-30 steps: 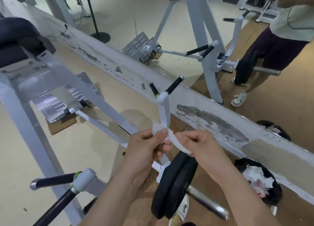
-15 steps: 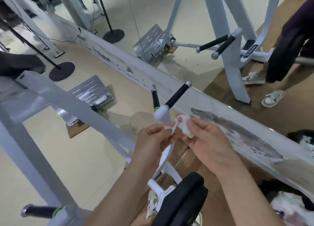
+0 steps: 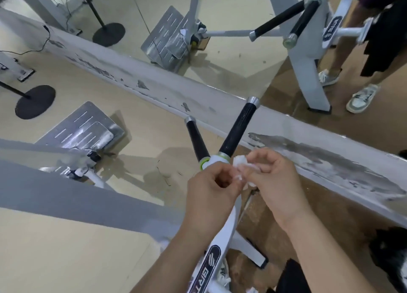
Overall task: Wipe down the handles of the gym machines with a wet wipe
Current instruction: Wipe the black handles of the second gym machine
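Observation:
A white machine arm (image 3: 222, 237) rises from the bottom middle and ends in two black grip handles that fork away from me. The right handle (image 3: 239, 129) is the longer one, the left handle (image 3: 197, 138) is shorter with a green ring at its base. Just below the fork, my left hand (image 3: 211, 191) and my right hand (image 3: 277, 178) pinch a crumpled white wet wipe (image 3: 241, 166) between them. The wipe sits bunched beside the base of the right handle, apart from the black grips.
A worn white base strip (image 3: 220, 107) under a wall mirror runs diagonally behind the handles. A grey machine beam (image 3: 66, 195) crosses the left. A metal footplate (image 3: 86, 129) lies on the tan floor. The mirror shows a person's legs and shoes (image 3: 361, 98).
My view has moved closer over the forked handles. The wipe, stretched into a strip between my hands a second ago, is now bunched into a small wad near the right handle's base.

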